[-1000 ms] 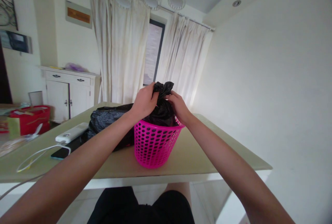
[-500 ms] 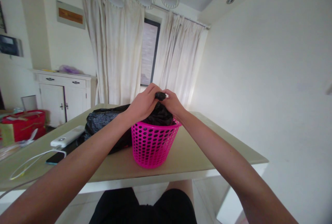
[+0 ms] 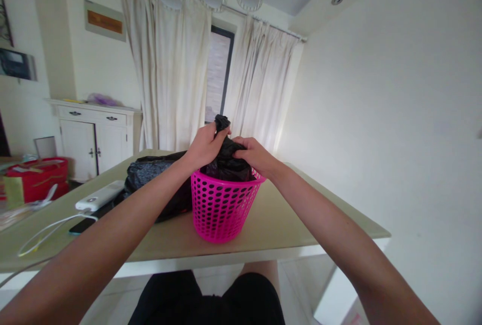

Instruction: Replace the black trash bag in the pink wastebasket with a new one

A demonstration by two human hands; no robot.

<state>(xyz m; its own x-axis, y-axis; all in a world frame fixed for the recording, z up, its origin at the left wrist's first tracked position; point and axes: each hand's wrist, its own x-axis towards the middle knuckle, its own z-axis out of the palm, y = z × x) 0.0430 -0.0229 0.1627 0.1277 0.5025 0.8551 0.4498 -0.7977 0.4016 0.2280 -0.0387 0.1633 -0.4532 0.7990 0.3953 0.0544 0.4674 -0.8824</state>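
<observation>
Head view. A pale desk (image 3: pixel 286 219) spans the lower half of the frame; behind it, at 12 o'clock, cream curtains (image 3: pixel 176 79) flank a dark window, and a white cabinet (image 3: pixel 94 136) stands against the wall at 10 o'clock. On the desk, just at 9 o'clock of the basket and touching it, lies a crumpled dark plastic sheet (image 3: pixel 150 179). Near the desk's centre stands an upright pink perforated basket (image 3: pixel 222 207), lined with a black bag (image 3: pixel 226 164) whose gathered mouth rises above the rim. The left hand (image 3: pixel 205 145) is clamped on the twisted neck of the bag, a tuft of black plastic projecting above its fingers toward 12 o'clock. The right hand (image 3: pixel 254 154) is closed on the bag's bunched plastic at the basket's 1 o'clock rim, just beside the left hand. At 9 o'clock of the basket, well apart, a white power bank (image 3: pixel 100 195) rests on the desk, beside a dark phone (image 3: pixel 81 224), with a white cable (image 3: pixel 45 232) looping toward the near edge. A red bag (image 3: pixel 37 179) sits at the far 9 o'clock edge.
</observation>
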